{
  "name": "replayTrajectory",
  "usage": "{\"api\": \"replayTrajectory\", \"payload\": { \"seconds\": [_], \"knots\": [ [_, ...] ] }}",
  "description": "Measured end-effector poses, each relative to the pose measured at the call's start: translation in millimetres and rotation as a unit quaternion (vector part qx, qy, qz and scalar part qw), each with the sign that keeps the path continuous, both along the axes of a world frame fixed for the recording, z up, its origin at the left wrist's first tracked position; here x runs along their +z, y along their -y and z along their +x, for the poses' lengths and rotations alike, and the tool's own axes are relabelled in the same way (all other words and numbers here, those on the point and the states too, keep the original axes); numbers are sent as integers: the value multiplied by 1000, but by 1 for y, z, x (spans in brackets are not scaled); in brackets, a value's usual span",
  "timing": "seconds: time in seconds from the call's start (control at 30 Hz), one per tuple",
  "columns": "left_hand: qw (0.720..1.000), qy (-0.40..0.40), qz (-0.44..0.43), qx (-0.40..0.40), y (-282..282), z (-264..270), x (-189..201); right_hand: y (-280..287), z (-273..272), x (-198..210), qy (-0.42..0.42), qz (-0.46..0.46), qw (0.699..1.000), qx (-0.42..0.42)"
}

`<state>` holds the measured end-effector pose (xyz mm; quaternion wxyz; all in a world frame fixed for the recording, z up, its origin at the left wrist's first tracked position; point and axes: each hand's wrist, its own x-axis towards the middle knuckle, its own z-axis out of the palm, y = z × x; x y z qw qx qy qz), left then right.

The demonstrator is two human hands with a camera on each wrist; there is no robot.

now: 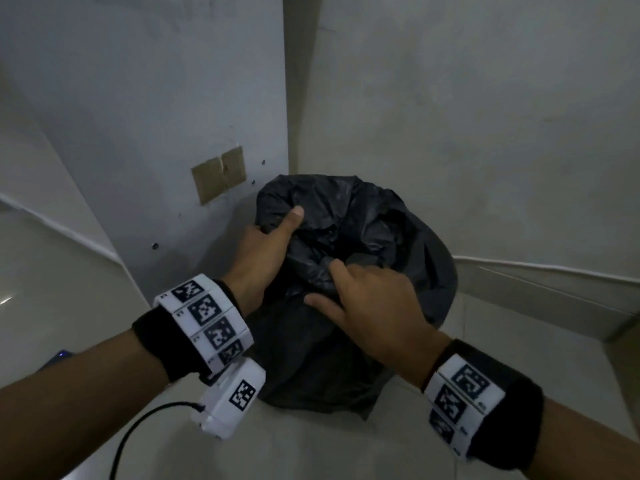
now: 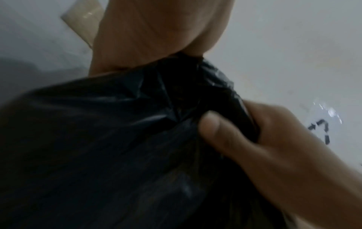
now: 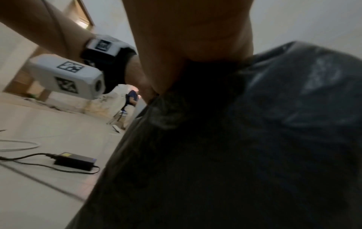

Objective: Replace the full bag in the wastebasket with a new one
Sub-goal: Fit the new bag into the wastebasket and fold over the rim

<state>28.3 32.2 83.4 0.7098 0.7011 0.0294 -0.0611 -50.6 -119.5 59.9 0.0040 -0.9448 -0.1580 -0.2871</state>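
Note:
A black plastic bag [image 1: 363, 216] fills a dark wastebasket [image 1: 441, 282] standing on the floor in a wall corner. My left hand [image 1: 273, 244] grips the bag's bunched top at its left side, thumb on top of the plastic. My right hand [image 1: 367, 292] pinches a fold of the bag on the near side, thumb against the film. In the left wrist view the bag [image 2: 98, 139] is gathered into creases between my left palm [image 2: 156, 31] and my right hand [image 2: 254, 139]. The right wrist view shows the bag [image 3: 254, 139] under my right palm [image 3: 195, 31].
Walls close in behind and to the left of the basket, with a brown taped patch [image 1: 218, 178] on the left one. A black power adapter [image 3: 74, 161] with cables lies on the tiled floor to my left. Far off, a person sits on a chair [image 3: 131, 99].

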Motion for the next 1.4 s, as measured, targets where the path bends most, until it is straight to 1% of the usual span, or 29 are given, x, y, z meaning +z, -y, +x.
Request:
{"api": "replayTrajectory", "payload": {
  "seconds": [0.07,0.13,0.2,0.23,0.27,0.33,0.37,0.4,0.43,0.47,0.5,0.53,0.57,0.63,0.67,0.7,0.77,0.83,0.93,0.97,1.03,1.13,1.2,1.27,1.3,1.33,1.4],
  "knots": [
    [998,-49,-11,-44,-9,2,4,-10,-9,-5,-17,3,1000,22],
    [995,-77,-7,-70,-14,4,9,-19,-16,-8,-54,6,998,32],
    [996,-71,16,-58,-15,4,13,-28,-26,-6,-101,-1,994,41],
    [997,-61,33,-46,-15,4,14,-31,-30,-4,-127,1,990,61],
    [997,-46,47,-32,-15,5,14,-32,-33,1,-176,16,981,83],
    [998,-18,59,-16,-18,5,13,-29,-33,13,-300,74,945,107],
    [998,-11,60,-19,-19,4,13,-25,-30,19,-328,105,933,99],
    [998,-6,60,-27,-20,2,13,-19,-26,24,-333,141,929,85],
    [998,-2,59,-36,-20,0,12,-12,-20,28,-303,165,936,69],
    [997,5,57,-42,-20,-5,12,-3,-15,33,-262,159,950,52],
    [997,17,59,-40,-19,-8,13,7,-10,37,-243,136,960,36],
    [997,32,66,-38,-18,-10,14,17,-5,37,-271,100,957,17],
    [995,50,75,-40,-16,-12,16,27,-1,35,-337,67,939,-9],
    [991,89,84,-48,-13,-19,21,38,5,22,-475,27,877,-70],
    [989,104,85,-58,-11,-22,23,41,8,12,-519,5,849,-96],
    [987,120,83,-70,-9,-25,23,43,11,2,-547,-22,828,-116],
    [980,159,86,-87,-2,-32,23,44,15,-14,-569,-68,806,-147],
    [968,208,108,-91,6,-39,25,45,15,-33,-563,-91,803,-175],
    [940,296,144,-95,13,-50,27,49,10,-69,-536,-103,820,-175],
    [930,320,153,-97,15,-53,28,52,11,-78,-536,-87,822,-172],
    [919,347,161,-98,19,-57,28,60,16,-82,-544,-52,819,-177],
    [918,349,171,-78,19,-53,24,63,20,-61,-549,15,817,-176],
    [927,332,163,-55,17,-44,20,60,16,-44,-540,113,817,-167],
    [941,310,129,-38,14,-36,15,54,12,-30,-501,257,809,-168],
    [947,299,113,-31,14,-33,12,51,12,-25,-469,336,800,-165],
    [951,291,101,-24,14,-31,11,47,13,-21,-437,415,782,-158],
    [956,279,89,-21,16,-32,10,30,19,-16,-403,550,722,-120]
  ]
}}
